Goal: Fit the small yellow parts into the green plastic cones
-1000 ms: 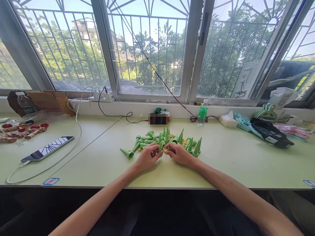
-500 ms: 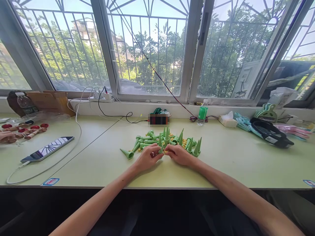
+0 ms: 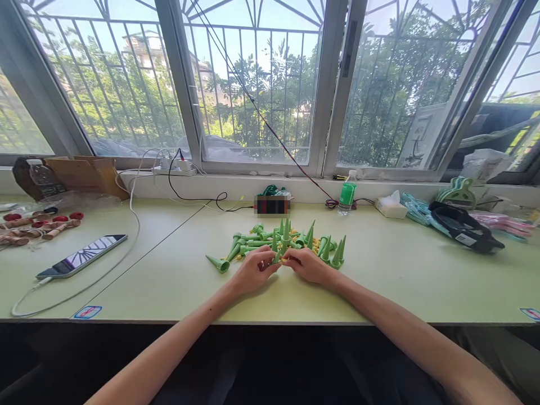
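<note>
Several green cone-shaped pieces [image 3: 253, 244], mixed with small yellow parts [image 3: 315, 245], lie heaped on the pale table [image 3: 177, 281]; a few cones stand point up. At the front of the heap, my left hand [image 3: 255, 271] is closed on a green cone [image 3: 277, 257]. Right beside it, my right hand [image 3: 307, 265] pinches a small yellow piece [image 3: 283, 260] against the wide end of that cone. The fingertips of both hands almost touch. One loose cone [image 3: 218, 263] lies on its side left of my left hand.
A phone [image 3: 82, 256] with a white cable lies at the left, near wooden pieces with red balls [image 3: 60, 219]. Behind the heap are a blurred dark device [image 3: 272, 205] and a bottle [image 3: 347, 194]. Tissues [image 3: 391, 206] and a black strapped item [image 3: 464, 228] lie right.
My hands have barely moved; the held cone tilts slightly differently. Another person's hand at the far left edge has gone out of view.
</note>
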